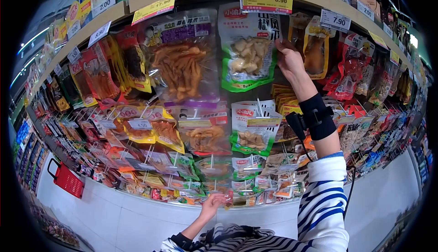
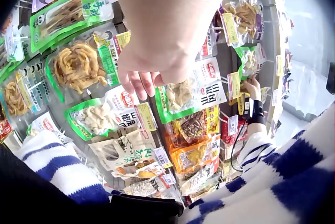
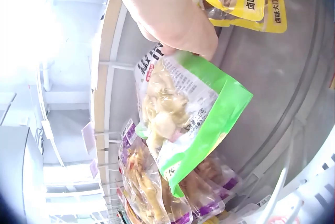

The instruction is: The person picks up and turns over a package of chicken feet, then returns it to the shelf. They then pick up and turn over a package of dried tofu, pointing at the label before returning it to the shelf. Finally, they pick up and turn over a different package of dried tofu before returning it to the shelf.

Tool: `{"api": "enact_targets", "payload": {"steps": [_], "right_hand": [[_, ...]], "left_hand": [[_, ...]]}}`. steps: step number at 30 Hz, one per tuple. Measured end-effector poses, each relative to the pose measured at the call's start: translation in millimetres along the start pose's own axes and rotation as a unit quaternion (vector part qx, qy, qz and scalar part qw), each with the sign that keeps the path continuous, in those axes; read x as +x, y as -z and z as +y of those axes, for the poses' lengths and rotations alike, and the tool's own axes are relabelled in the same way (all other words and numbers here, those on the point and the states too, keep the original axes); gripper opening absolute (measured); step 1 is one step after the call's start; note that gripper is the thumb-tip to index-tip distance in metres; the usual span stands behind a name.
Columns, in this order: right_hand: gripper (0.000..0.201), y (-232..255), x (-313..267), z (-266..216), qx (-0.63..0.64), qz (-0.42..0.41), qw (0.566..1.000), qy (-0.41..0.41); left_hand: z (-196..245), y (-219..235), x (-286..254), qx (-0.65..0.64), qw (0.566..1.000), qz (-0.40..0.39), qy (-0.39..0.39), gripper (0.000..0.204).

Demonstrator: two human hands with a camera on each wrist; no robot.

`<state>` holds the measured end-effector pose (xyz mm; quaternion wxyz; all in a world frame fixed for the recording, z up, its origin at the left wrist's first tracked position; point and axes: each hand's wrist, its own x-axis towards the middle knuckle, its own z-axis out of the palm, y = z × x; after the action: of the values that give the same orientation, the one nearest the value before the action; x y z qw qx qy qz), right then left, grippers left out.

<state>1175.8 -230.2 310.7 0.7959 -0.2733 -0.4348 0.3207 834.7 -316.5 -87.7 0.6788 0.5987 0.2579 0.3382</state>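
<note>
A white and green bag of pale chicken feet [image 1: 248, 53] hangs in the top row under the shelf edge. My right hand [image 1: 291, 62] pinches it along its right side. From the right wrist view, the fingers of the right hand [image 3: 180, 25] overlap the printed edge of the bag [image 3: 167, 104], whose green bottom tilts outward. Down low in front of the rack is my left hand [image 1: 212, 206]. Close up in the left wrist view, the left hand [image 2: 154, 72] has loosely bent fingers, near another white and green bag [image 2: 180, 96], with nothing seen in its grasp.
Left of the right hand's bag hangs a large clear bag of brown chicken feet [image 1: 180, 62]. Yellow-edged packets [image 1: 315, 49] hang to the right. Price tags [image 1: 267, 1] line the shelf edge above. A red basket [image 1: 68, 179] stands on the floor at left.
</note>
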Motion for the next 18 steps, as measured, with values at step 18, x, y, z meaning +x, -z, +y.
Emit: {"api": "enact_targets", "payload": {"steps": [18], "right_hand": [[0.02, 1, -11, -14, -0.053, -0.032, 0.996, 0.056]], "left_hand": [[0, 2, -3, 0.017, 1.0, -0.004, 0.005, 0.019]]}}
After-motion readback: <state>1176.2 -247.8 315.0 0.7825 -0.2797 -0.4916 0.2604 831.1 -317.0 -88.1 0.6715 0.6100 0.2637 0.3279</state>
